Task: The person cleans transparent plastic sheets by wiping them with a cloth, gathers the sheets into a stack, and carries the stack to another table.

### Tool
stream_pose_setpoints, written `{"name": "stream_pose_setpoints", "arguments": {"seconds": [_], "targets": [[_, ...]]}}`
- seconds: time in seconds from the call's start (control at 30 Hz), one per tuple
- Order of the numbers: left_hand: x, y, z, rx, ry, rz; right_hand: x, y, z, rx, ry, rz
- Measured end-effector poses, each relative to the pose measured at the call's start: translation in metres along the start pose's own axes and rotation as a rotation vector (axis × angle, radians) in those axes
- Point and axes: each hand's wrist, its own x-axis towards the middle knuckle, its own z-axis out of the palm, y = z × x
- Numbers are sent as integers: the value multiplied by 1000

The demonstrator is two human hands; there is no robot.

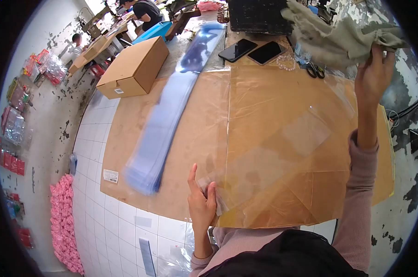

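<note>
My left hand [202, 203] is at the near edge of the brown table covering [186, 138], index finger raised and thumb apart, at the near end of a clear plastic strip [273, 157]. Whether it pinches the strip's corner is hard to see. The strip lies slantwise toward the upper right. My right hand [375, 76] is raised at the far right, its fingers closed on a crumpled grey-green cloth [338, 41]. Left of the strip, a long stack of bluish transparent sheets [165, 120] runs away from me.
A cardboard box [135, 67] stands at the back left. Two phones [238, 50], a beaded loop [285, 62], black scissors [315, 70] and a black case [257, 17] are at the back. A person [146, 14] is far off at the upper left. Pink bundles [63, 221] lie left.
</note>
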Motion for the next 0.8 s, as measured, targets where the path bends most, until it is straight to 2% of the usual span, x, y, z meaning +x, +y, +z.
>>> {"name": "stream_pose_setpoints", "arguments": {"seconds": [0.03, 0.1, 0.17, 0.2, 0.27, 0.3, 0.37, 0.43, 0.5, 0.57, 0.7, 0.8], "targets": [[0, 0, 0, 2, 8, 6, -6, -19, -16, -210, -49, -168], [0, -2, -1, 44, -10, -25, -34, -64, -35, 85, -236, -99], [-1, -5, -2, 45, -7, -3, -63, -109, -44, 553, -773, 105], [-1, -6, -1, 24, 5, 34, -67, -139, -47, 810, -1161, 232], [-1, -17, 0, 40, 4, 159, -105, -168, -55, 1061, -1519, 170], [-1, -32, -1, 75, -8, 250, -133, -177, -56, 1048, -1481, -23], [0, -35, 1, -106, -28, 235, -142, -190, -65, 1016, -1327, -172], [-2, -27, 1, -64, 19, 294, -148, -200, -74, 995, -1220, -322], [-2, -9, 3, -87, 9, 201, -162, -206, -81, 1003, -1225, -363], [-7, 12, 2, -156, -61, -54, -180, -205, -79, 955, -1166, -404], [2, -7, 11, -255, -34, 188, -184, -199, -69, 846, -999, -434], [-7, 12, -1, -520, -58, -155, -191, -193, -60, 720, -934, -452]]}}
